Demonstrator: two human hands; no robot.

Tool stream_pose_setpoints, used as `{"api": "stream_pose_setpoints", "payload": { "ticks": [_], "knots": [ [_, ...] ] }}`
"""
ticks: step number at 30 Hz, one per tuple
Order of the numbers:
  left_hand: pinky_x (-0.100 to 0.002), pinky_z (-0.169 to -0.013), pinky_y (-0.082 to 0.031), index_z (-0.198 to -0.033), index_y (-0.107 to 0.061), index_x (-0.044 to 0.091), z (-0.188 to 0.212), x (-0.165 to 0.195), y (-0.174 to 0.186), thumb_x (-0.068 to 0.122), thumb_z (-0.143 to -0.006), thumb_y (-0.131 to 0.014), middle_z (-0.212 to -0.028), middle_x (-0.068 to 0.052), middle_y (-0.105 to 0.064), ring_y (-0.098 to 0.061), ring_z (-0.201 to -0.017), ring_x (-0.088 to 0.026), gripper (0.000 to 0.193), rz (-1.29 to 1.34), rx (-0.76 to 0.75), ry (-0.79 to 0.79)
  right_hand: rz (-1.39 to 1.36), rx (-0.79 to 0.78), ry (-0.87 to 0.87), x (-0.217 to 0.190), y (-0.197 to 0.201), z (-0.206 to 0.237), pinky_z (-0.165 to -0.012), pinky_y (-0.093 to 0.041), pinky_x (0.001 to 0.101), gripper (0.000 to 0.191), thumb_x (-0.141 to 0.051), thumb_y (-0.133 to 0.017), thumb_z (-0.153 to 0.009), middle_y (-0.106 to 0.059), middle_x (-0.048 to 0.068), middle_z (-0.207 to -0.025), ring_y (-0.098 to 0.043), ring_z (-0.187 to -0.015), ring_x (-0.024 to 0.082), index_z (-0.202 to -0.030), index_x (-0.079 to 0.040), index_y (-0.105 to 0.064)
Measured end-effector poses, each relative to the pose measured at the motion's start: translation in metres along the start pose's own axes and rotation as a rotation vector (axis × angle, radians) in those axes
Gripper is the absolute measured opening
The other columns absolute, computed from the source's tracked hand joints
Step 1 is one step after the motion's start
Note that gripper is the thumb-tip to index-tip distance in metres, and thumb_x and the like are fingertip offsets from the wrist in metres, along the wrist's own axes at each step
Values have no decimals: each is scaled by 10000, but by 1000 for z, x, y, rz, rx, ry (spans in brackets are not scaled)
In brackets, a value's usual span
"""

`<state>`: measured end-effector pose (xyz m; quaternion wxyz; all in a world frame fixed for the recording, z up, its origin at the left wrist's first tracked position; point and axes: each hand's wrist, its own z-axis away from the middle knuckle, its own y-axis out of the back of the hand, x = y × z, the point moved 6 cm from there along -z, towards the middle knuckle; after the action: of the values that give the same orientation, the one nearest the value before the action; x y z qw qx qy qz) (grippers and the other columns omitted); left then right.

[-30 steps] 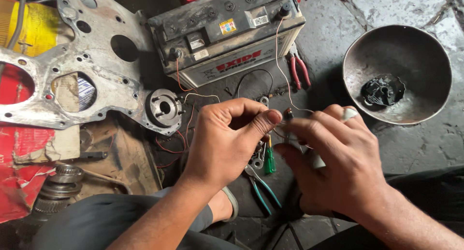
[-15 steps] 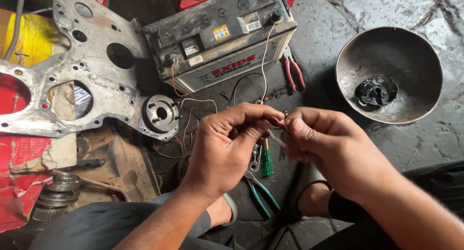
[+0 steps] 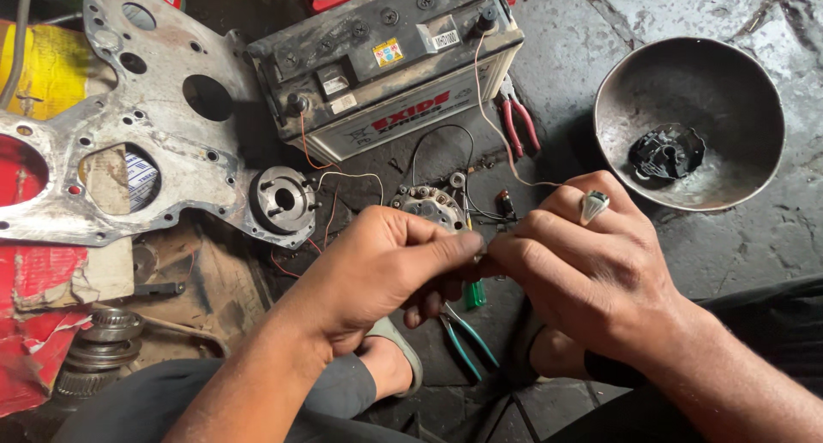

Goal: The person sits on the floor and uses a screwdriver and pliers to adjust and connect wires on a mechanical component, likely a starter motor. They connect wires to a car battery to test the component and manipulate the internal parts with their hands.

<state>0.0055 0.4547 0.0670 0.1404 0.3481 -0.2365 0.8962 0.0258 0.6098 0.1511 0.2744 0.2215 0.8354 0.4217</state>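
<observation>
blocked ahead: battery [image 3: 386, 62] | right: bowl [image 3: 690, 122] | left: plate [image 3: 146, 143]

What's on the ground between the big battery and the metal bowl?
In the head view, red-handled pliers lie on the stone floor between the battery and the metal bowl.

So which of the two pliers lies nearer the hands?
The teal-handled pliers, on the floor just below both hands; the red-handled pliers lie farther off, beside the battery.
</observation>
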Motion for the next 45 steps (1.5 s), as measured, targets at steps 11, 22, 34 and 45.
{"api": "stream_pose_setpoints", "payload": {
  "ticks": [11,22,34,45],
  "knots": [
    [-399,-767,-586,-953,-679,-52,55,51,-43,29,-931,-748,-934,-134,-664,-694,-860,-280,108,-1246,318,-1384,-1723,-165,-1234,31,-63,54,-547,-357,267,242,-185,-582,-1005,-520,-41,-666,-438,-605,86,-847,-13,-645],
    [-374,-857,-599,-1086,-729,-73,57,57,-45,10,-906,-742,-1042,-133,-693,-697,-989,-280,199,-1317,491,-1428,-746,-135,-774,39,-17,43,-674,-517,250,177,-176,-777,-927,-713,-6,-849,-641,-784,45,-1016,-23,-786],
    [-259,-550,-533,-1012,-720,33,7,42,9,227,-829,-735,-780,-15,-699,-673,-640,-110,267,-697,469,-544,-371,-102,-646,36,-8,17,-623,-429,305,109,-113,-808,-780,-677,-16,-681,-605,-632,145,-873,-99,-752],
    [-276,-558,-538,-955,-834,11,12,16,-9,202,-906,-762,-654,-64,-711,-614,-555,-85,209,-768,21,-431,-345,-140,-351,24,-6,18,-826,-398,382,134,-114,-764,-782,-611,-30,-705,-584,-705,201,-895,-117,-692]
  ]
}}
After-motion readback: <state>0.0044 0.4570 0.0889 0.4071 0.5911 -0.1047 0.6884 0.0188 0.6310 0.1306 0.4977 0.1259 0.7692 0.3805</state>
